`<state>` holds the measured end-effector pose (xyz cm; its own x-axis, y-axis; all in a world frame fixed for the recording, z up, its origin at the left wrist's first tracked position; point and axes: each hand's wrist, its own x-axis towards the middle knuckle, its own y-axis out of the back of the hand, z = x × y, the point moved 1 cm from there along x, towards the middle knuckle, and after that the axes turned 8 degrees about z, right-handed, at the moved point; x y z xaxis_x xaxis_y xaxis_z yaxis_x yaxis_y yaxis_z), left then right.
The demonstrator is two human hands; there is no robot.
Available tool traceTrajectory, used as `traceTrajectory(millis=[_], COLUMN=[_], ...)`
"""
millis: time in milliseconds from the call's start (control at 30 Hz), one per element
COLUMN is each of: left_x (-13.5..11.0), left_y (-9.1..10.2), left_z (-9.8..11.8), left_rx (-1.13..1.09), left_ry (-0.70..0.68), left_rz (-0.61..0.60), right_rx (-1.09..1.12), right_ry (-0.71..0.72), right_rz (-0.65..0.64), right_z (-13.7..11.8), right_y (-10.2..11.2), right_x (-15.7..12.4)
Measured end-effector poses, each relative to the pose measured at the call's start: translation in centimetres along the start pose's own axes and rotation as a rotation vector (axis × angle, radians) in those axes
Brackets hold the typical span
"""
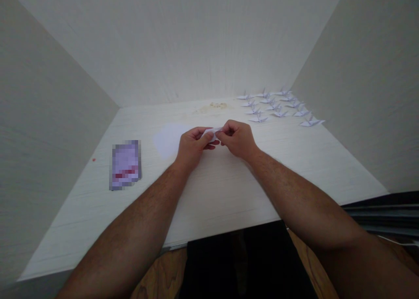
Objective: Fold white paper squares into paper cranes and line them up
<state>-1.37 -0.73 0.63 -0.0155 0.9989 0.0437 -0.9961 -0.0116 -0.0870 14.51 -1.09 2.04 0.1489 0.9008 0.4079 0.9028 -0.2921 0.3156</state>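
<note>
My left hand (193, 145) and my right hand (237, 137) meet over the middle of the white table (229, 190). Both pinch a small folded piece of white paper (212, 132) between fingers and thumbs, just above the tabletop. Most of the paper is hidden by my fingers. A flat sheet of pale paper (168, 139) lies on the table just left of my left hand.
Several folded paper cranes (275, 106) stand in rows at the back right. A blurred purple packet (125, 164) lies at the left, with a small red speck (94, 159) beside it. A brownish stain (212, 107) marks the back. White walls enclose three sides.
</note>
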Motion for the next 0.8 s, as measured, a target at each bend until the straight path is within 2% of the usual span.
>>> traceTrajectory(millis=[100, 300, 500, 700, 800], left_x=[0.08, 0.16, -0.01, -0.03, 0.04], left_y=[0.08, 0.10, 0.04, 0.13, 0.21], left_z=[-0.05, -0.09, 0.14, 0.17, -0.06], left_rx=[0.003, 0.027, 0.062, 0.061, 0.046], left_ry=[-0.005, -0.013, -0.061, -0.068, -0.059], left_rz=[-0.003, 0.011, -0.026, -0.073, -0.073], right_rx=[-0.002, 0.141, 0.022, -0.014, 0.023], right_ry=[0.011, 0.046, 0.219, 0.280, 0.254], right_rz=[0.009, -0.028, 0.000, 0.060, 0.059], right_z=[0.18, 0.61, 0.03, 0.15, 0.31], right_y=[-0.03, -0.04, 0.68, 0.84, 0.77], right_x=[0.04, 0.25, 0.32, 0.11, 0.06])
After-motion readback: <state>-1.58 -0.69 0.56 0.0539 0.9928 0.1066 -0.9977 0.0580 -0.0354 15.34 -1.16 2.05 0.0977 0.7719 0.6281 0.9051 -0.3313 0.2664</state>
